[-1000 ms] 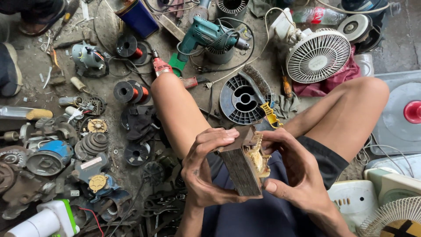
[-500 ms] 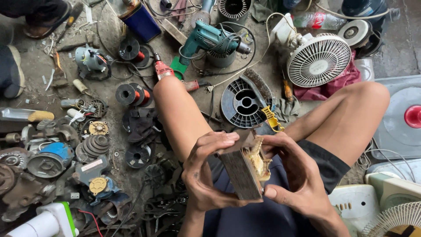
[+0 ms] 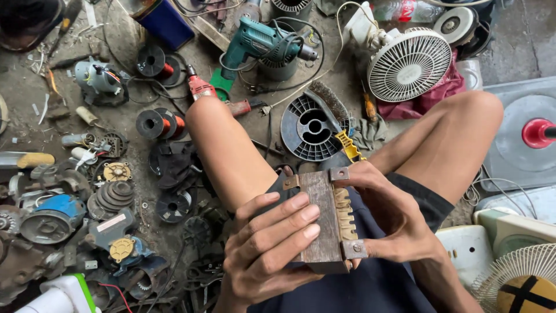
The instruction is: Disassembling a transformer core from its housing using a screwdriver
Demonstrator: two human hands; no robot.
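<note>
My left hand (image 3: 260,255) and right hand (image 3: 399,223) both clamp the rusty transformer core (image 3: 324,223) — windings still in, nothing stripped yet.

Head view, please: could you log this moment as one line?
left hand: gripping laminated metal block | right hand: gripping block's other side | nearby: green drill, white fan

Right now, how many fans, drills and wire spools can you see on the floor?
White fans: 2
Teal drill: 1
Wire spools: 2
Total: 5
</note>
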